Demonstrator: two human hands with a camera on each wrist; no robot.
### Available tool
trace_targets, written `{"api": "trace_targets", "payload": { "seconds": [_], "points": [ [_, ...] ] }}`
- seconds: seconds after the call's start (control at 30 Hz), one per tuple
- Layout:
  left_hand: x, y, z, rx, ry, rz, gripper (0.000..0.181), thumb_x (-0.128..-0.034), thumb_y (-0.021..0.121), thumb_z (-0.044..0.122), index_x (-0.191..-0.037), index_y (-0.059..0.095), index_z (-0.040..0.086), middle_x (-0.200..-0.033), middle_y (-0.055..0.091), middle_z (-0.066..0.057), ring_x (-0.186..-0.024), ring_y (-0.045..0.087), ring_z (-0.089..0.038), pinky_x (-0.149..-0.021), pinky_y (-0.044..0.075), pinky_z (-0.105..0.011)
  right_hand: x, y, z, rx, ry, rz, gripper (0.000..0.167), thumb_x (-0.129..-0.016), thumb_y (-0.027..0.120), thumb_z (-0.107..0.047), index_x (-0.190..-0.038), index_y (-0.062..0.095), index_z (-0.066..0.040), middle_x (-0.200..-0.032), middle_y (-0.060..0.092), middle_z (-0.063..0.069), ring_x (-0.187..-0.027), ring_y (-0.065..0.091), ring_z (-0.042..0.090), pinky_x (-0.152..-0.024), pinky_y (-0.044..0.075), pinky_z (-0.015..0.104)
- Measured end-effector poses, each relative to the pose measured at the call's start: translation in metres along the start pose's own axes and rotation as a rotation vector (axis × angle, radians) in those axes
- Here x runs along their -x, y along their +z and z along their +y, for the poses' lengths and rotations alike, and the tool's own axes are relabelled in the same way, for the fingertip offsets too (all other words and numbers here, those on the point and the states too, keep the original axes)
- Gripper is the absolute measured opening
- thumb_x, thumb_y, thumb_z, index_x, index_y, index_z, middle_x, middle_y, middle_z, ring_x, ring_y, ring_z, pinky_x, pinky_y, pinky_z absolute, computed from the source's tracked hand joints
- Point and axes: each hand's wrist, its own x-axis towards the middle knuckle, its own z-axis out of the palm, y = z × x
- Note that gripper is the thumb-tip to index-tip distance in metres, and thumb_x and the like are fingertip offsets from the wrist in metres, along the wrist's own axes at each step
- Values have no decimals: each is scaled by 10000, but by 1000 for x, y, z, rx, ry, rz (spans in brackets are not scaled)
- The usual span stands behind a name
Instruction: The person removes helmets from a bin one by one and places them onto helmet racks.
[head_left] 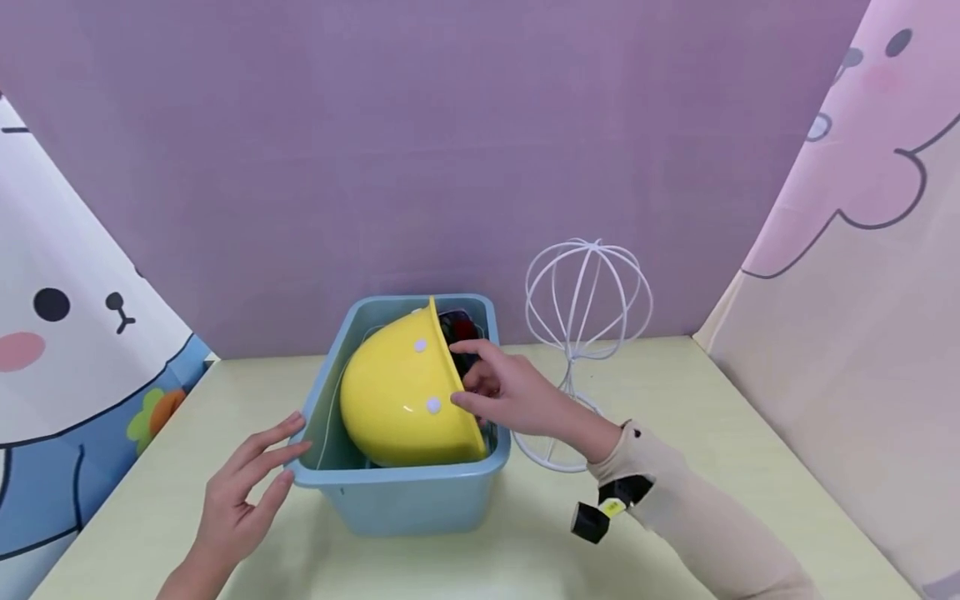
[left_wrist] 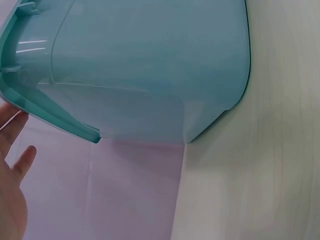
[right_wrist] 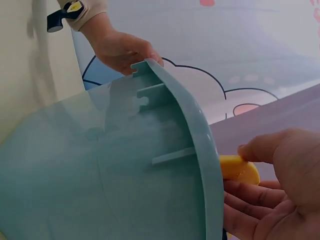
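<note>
Yellow helmet [head_left: 397, 396]'s tipped sideways in the blue bin [head_left: 412, 510], right rim at the right hand [head_left: 517, 392]'s thumb and fingers; can't tell if they're pinching. Left hand [head_left: 243, 496]: fingers apart, near-left bin edge. Bare table [head_left: 720, 450] right, past the wire stand [head_left: 572, 353].

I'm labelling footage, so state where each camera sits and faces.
Head: on the head, facing forward and down at the blue bin and yellow dome; left fingers, right fingers and right sleeve show.
Left wrist: worn there, facing the bin's outer wall; left fingers show.
Right wrist: worn there, facing the bin's outer wall; right fingers, left fingers and left sleeve show.
Head and right wrist share the bin, yellow dome and right fingers.
</note>
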Motion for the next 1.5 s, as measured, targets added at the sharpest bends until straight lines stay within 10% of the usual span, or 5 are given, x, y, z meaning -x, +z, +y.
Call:
{"api": "trace_targets", "payload": {
  "seconds": [0.23,0.7,1.07,1.5],
  "points": [
    [3,-1,2,-22,-27,-5,189,-966,619,70,-1085,716,-39,-1268,636,-168,-1290,539,-140,-1014,409,-146,-11,-6,1,-186,265,-85,465,-916,715,-91,-1317,527,51,-886,735,106,-709,727,230,-642,612,377],
    [1,-2,0,-18,-27,-21,205,-980,615,108,-1088,716,-34,-1274,628,-175,-1299,533,-149,-1011,418,-161,-22,-16,-11,-270,382,-179,332,-909,695,-13,-1181,512,38,-875,737,157,-693,725,274,-625,611,423],
    [1,2,-2,-27,6,-2,237,-995,604,159,-1069,718,-36,-1266,636,-165,-1293,537,-145,-1037,401,-165,-36,-30,-24,-227,529,-67,354,-883,699,-26,-1212,575,25,-772,724,178,-609,713,264,-588,605,397],
    [1,0,-3,-35,6,-17,308,-1008,603,259,-1074,724,-16,-1279,633,-157,-1299,529,-140,-1054,387,-170,-30,-54,-18,-525,574,64,450,-932,600,10,-1360,496,108,-833,719,177,-600,711,214,-558,598,329]
  ]
}}
